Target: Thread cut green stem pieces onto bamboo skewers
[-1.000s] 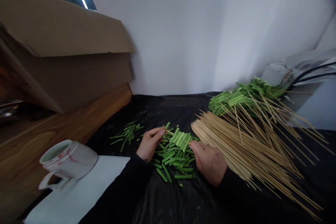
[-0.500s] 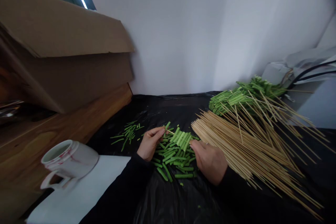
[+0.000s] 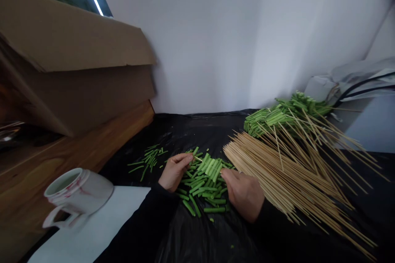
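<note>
Several cut green stalk pieces [image 3: 211, 167] sit side by side in a row on a thin wooden skewer [image 3: 198, 159]. My right hand [image 3: 243, 191] is closed around the skewer's near end, at the right of the row; its grip partly hides that end. At the skewer's other end, my left hand [image 3: 175, 171] pinches with thumb and forefinger, and a single green stalk piece [image 3: 196, 151] shows at the fingertips. Below both hands lies a loose pile of cut green stalk pieces [image 3: 200, 189] on black plastic sheeting [image 3: 185, 234].
A large bundle of bare skewers [image 3: 277, 172] lies to the right, with filled green skewers [image 3: 277, 117] stacked behind. Thin green offcuts [image 3: 149, 158] lie at left. A white mug [image 3: 89, 193] stands on a white sheet [image 3: 123, 209], near a cardboard box [image 3: 101, 90].
The single green piece at my left fingertips sits slightly lower and farther behind them. Both hands stay around the skewer. The whole view has shifted slightly.
</note>
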`<state>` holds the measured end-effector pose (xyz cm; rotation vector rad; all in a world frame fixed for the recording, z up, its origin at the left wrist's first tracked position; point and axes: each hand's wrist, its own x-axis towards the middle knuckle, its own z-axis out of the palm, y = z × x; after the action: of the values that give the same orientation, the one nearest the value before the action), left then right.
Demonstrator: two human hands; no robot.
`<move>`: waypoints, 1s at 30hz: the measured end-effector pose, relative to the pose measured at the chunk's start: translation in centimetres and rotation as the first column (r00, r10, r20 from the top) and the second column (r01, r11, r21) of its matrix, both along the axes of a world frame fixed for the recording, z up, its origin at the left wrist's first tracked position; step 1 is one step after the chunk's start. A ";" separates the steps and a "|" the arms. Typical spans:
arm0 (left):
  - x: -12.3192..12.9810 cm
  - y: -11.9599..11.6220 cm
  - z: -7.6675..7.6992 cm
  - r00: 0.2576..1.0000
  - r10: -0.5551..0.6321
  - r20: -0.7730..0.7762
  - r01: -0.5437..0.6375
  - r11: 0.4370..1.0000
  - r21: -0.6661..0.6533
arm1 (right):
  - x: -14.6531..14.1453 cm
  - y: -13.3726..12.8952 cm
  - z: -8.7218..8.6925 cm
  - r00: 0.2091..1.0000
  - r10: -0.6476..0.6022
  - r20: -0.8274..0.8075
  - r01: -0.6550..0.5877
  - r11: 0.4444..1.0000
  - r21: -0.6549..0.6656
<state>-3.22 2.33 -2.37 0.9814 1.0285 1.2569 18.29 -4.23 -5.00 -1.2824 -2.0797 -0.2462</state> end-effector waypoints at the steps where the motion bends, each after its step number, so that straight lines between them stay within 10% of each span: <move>1: 0.0 0.0 0.1 1.000 -0.011 0.008 0.011 1.000 -0.002 | 0.0 0.0 0.0 1.000 0.002 -0.001 -0.002 1.000 0.004; 30: 0.2 -0.4 0.3 0.998 -0.064 -0.020 0.064 0.998 -0.003 | -0.1 -0.2 -0.1 1.000 0.008 0.007 -0.008 1.000 0.021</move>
<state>-2.99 1.93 -2.05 1.0193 1.0063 1.1953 18.18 -4.38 -5.10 -1.2623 -2.0826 -0.2689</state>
